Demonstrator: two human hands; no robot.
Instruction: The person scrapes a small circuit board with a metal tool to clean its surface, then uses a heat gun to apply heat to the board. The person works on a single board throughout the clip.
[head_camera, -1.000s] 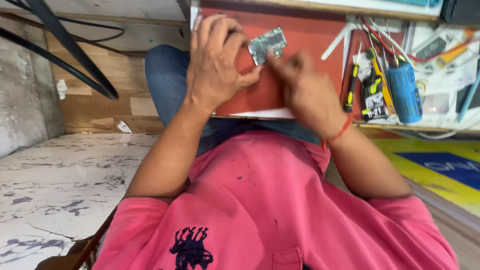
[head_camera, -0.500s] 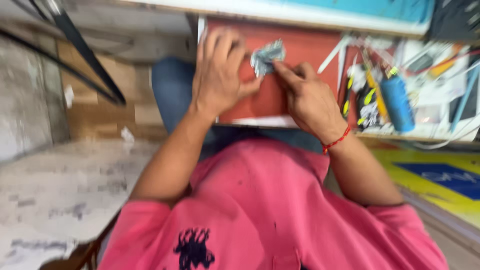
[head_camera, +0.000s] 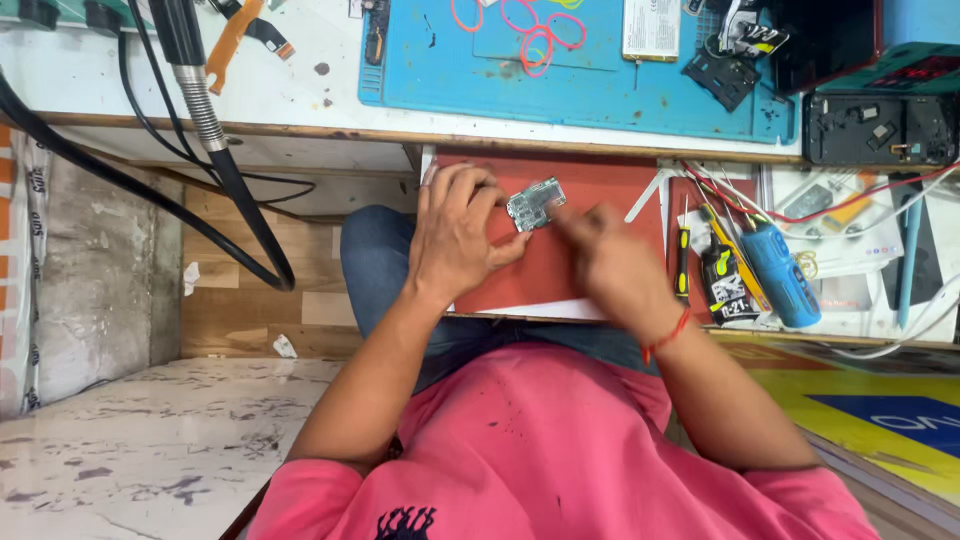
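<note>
**Circuit board held over a red mat**

Head camera looks down on a seated person in a pink shirt, both hands working over a pulled-out drawer lined with a smooth red mat. The left hand pinches a small, silvery-grey circuit board between thumb and fingertips, so the board sits tilted just above the mat. The right hand is blurred, its fingers bunched at the board's right edge; whether it grips a tool or the board itself cannot be told.

The work looks mid-way: the bare board is out of any casing and nothing is refitted to it.

Right of the mat lie a glossy blue cylinder and a black-and-yellow screwdriver. Above, a matte blue work mat holds loops of pink wire.
</note>
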